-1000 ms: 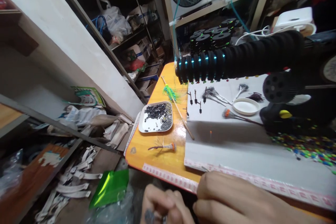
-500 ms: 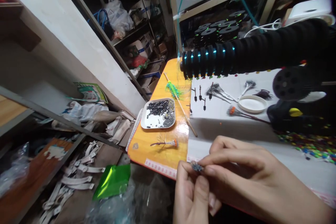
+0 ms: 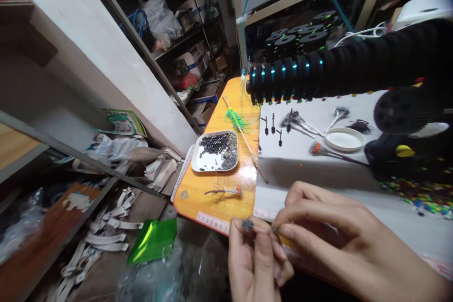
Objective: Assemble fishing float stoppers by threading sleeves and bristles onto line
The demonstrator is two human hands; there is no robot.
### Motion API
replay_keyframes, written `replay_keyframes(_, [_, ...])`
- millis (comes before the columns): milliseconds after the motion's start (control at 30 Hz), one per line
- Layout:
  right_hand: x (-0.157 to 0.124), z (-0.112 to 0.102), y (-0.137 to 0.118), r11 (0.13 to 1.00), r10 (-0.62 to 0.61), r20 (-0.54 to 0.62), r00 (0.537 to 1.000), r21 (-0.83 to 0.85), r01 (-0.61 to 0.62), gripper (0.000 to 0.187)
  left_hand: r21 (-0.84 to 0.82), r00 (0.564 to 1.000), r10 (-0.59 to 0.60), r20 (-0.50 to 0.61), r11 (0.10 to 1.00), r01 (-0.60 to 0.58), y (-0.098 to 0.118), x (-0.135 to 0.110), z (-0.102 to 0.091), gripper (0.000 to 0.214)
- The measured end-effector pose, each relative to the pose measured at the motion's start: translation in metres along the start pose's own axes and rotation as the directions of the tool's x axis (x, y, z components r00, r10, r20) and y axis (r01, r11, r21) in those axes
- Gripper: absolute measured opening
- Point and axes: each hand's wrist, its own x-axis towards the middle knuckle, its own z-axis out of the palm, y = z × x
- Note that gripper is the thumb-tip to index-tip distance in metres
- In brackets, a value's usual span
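My left hand (image 3: 258, 257) is closed on a small bundle of dark grey-tipped wires (image 3: 247, 225), its tips showing above the index finger. My right hand (image 3: 318, 231) comes in from the right with thumb and index finger pinched beside the left fingertips; what the pinch holds is too small to make out. Left of the hands, an orange-tipped wire bundle with a brown stem (image 3: 224, 191) lies on the yellow table (image 3: 198, 198). Beyond it stands a white tray (image 3: 194, 165) with small black tubes and grey bits. A stick (image 3: 253, 153) with green-blue threads lies beside that tray.
A row of black spools (image 3: 300, 78) crosses above the table's right side. On the white paper (image 3: 283, 198) lie grey-tipped wire bundles (image 3: 300, 122), a shallow white dish (image 3: 345, 139) and colourful beads (image 3: 421, 198). A pillar (image 3: 141, 85) and cluttered shelves stand to the left.
My left hand has shifted slightly left with the wire bundle, its tips now further from the right fingertips. My right hand stays almost in place, still pinched. The view has shifted a little.
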Motion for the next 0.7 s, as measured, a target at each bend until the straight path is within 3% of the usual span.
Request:
replay_keyframes(100, [0.006,-0.003,-0.002,0.997,-0.045,-0.078,0.996,-0.073,0.040,0.027,-0.023,0.999,0.045,-0.021,0.999,-0.046,-0.002,0.001,0.000,0.031])
replay_keyframes(233, [0.012,-0.006,-0.005,1.000,-0.013,-0.139,0.990,-0.020,0.010,0.034,-0.027,0.996,0.075,-0.039,0.997,-0.076,-0.004,0.002,-0.001,0.033])
replay_keyframes(400, [0.005,-0.002,0.003,0.992,-0.020,-0.289,0.957,-0.125,-0.017,0.037,-0.037,0.997,0.068,-0.041,0.997,-0.070,-0.003,0.002,0.001,0.033])
replay_keyframes(700, [0.001,0.004,0.012,0.984,-0.076,-0.287,0.955,-0.175,0.025,0.035,-0.055,0.997,0.046,-0.068,0.997,-0.050,-0.003,0.002,0.003,0.037])
